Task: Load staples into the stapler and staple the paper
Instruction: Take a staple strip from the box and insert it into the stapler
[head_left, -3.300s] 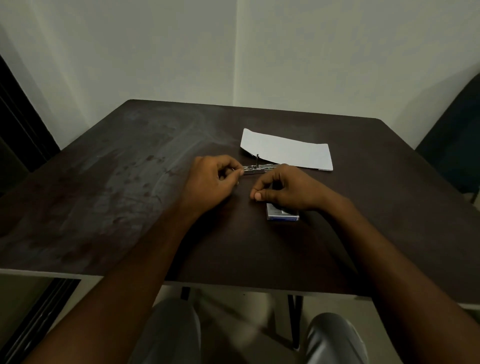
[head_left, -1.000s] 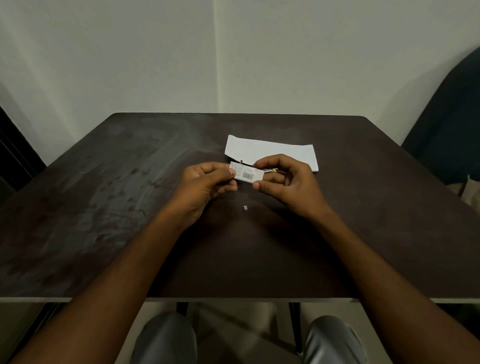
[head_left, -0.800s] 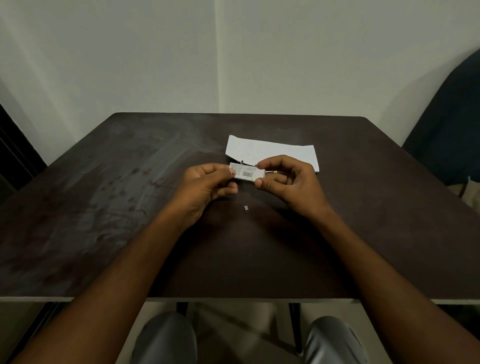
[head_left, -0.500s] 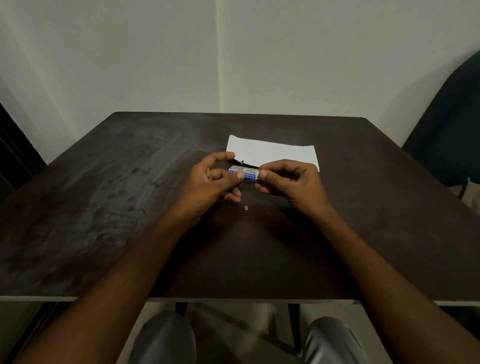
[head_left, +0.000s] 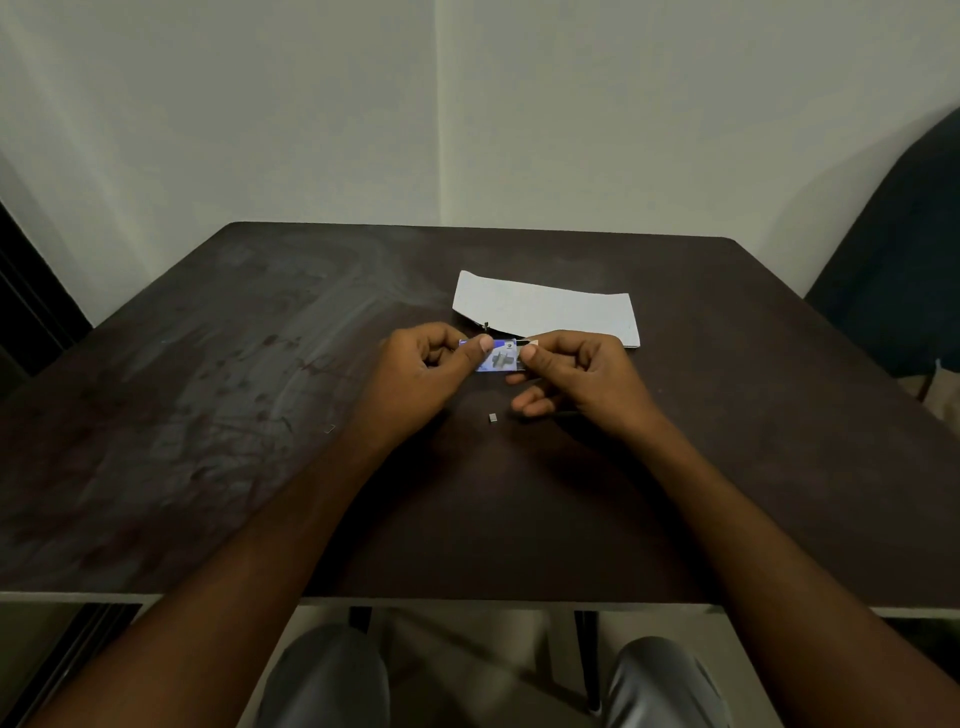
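Note:
I hold a small blue and white staple box (head_left: 500, 358) above the table between both hands. My left hand (head_left: 426, 371) pinches its left end and my right hand (head_left: 576, 376) pinches its right end, where a flap sticks out. A small piece of staples (head_left: 492, 417) lies on the table just below the box. The white folded paper (head_left: 545, 312) lies behind my hands. The stapler is mostly hidden behind my hands; only a thin upright metal part (head_left: 486, 326) shows at the paper's near edge.
The dark brown table (head_left: 208, 415) fills the view, with its near edge above my knees. A single loose staple (head_left: 330, 428) lies left of my left wrist. A dark chair (head_left: 893, 260) stands at the right. White walls meet in a corner behind.
Both hands left the stapler on the table and lifted the staple box. In the last second the box was turned from its barcode side to its blue printed face.

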